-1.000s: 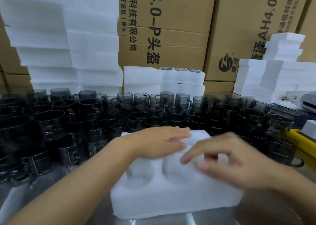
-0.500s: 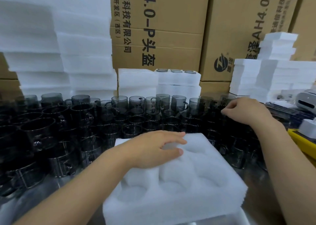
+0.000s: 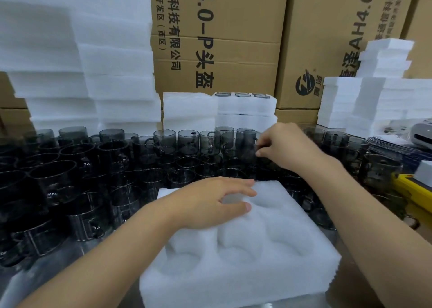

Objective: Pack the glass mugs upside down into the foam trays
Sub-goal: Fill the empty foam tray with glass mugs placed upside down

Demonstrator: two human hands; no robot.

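White foam tray [image 3: 245,261] at the middle of the near edge of the table [image 3: 30,282], round pockets facing up and showing bare foam. Left hand [image 3: 210,202] down flat on the tray's far-left part, grip slack, fingers straight and a little spread, pressing on foam and holding nothing. Right hand [image 3: 287,148] reaching toward the far edge, grip clamped, thumb and fingers curled in and pinching a glass mug [image 3: 244,144] at its handle side. That one upright in the back rows, just past the tray's far side; lifted or standing, cannot tell. Smoky grey mugs [image 3: 112,158] crowded rim to rim from the left edge, round behind the tray and on toward the right edge, open rims showing. Tall stacks of foam trays [image 3: 93,62] at the far-left corner. Two lower stacks mid-way along the far edge, and on the right of that pair a packed stack [image 3: 245,106] with dark glass circles showing in its top tray. Cardboard boxes [image 3: 222,38] with black print standing behind everything. More white foam piled toward the far-right corner. Yellow object [image 3: 406,186] at the right edge and a grey device [image 3: 423,132] beyond it, both too blurred to name.
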